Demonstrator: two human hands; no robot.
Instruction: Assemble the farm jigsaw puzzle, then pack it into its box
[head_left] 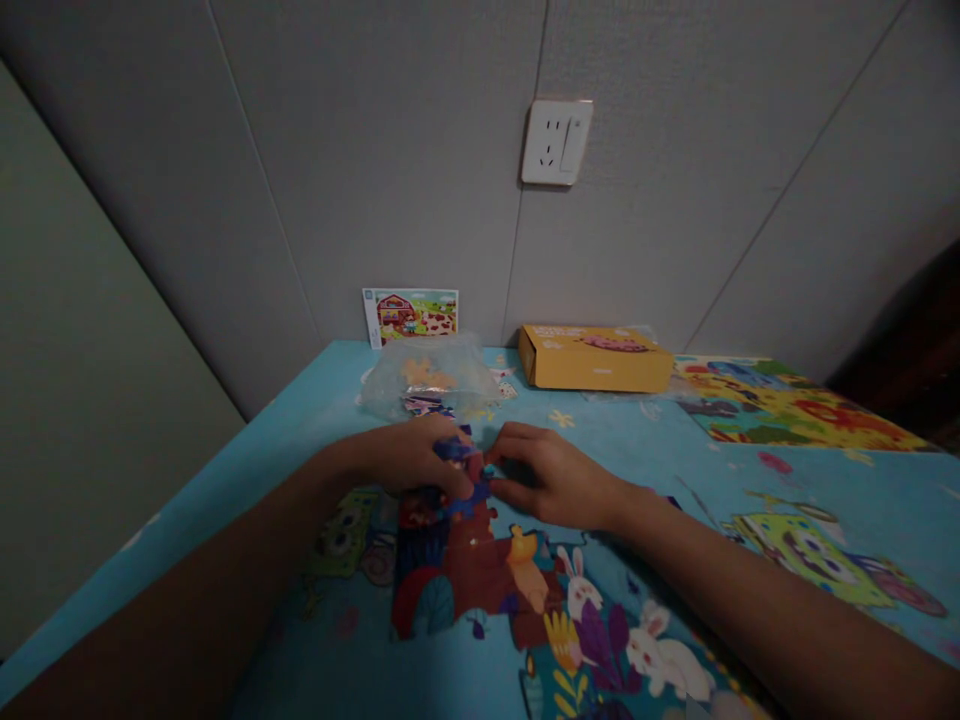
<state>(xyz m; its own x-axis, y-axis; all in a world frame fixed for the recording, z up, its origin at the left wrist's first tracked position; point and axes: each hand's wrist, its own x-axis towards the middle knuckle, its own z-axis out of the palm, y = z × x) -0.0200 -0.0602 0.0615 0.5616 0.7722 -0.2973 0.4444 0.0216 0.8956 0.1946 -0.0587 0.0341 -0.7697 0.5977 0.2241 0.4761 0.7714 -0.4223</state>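
A partly joined jigsaw puzzle (480, 565) lies on the blue cover, showing a brown tree, a fox-like figure and white rabbits. At its far edge my left hand (424, 455) is closed on a purple-blue puzzle piece (452, 448), thumb below and fingers above, holding it a little tilted. Close on its right, my right hand (551, 475) has curled fingers, with thumb and forefinger around the edge of a small teal-and-blue puzzle piece (490, 471). The fingers hide much of both pieces, and I cannot tell whether these are joined. My right forearm covers part of the puzzle.
Behind my hands lies a clear plastic bag (427, 375) with puzzle pieces in it. A farm picture card (416, 315) leans on the wall, and a yellow box (596, 358) lies to its right. Farther right is a colourful animal picture (795, 405). The wall has a socket (556, 142).
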